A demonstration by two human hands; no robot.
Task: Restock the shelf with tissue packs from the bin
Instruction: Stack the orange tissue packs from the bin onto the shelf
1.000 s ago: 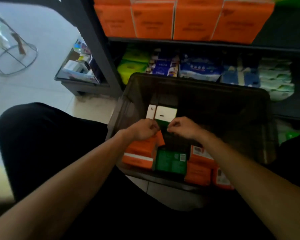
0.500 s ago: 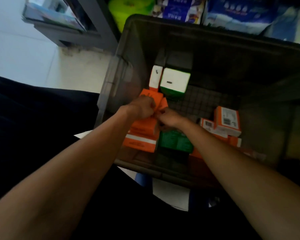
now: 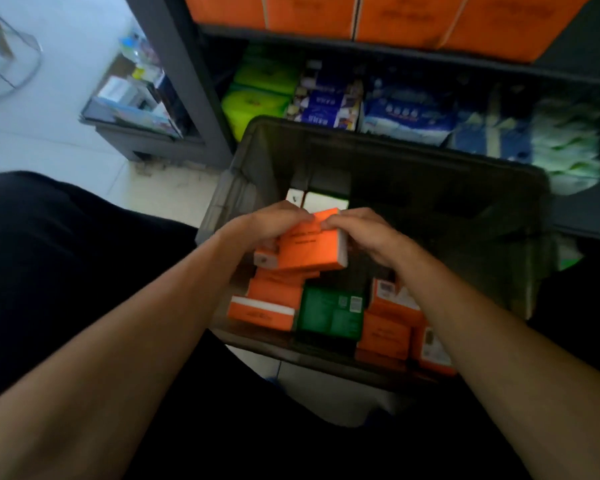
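Since the earlier frame I have lifted 1 orange tissue pack (image 3: 309, 249) off the pile, and it is now raised above the bin (image 3: 409, 157), over its near-left part. My left hand (image 3: 269, 226) grips the pack's top-left edge with curled fingers, and my right hand (image 3: 364, 233) pinches its top-right corner. Inside the bin I count 1 green pack (image 3: 331, 313) at the near middle, 2 white packs (image 3: 326, 202) toward the far wall, and about 6 more orange packs (image 3: 262, 311) in 2 heaps either side of the green one; they overlap, so that count is rough. Beyond the bin stands the shelf (image 3: 378, 46), with 4 orange boxes (image 3: 309, 8) on its upper level.
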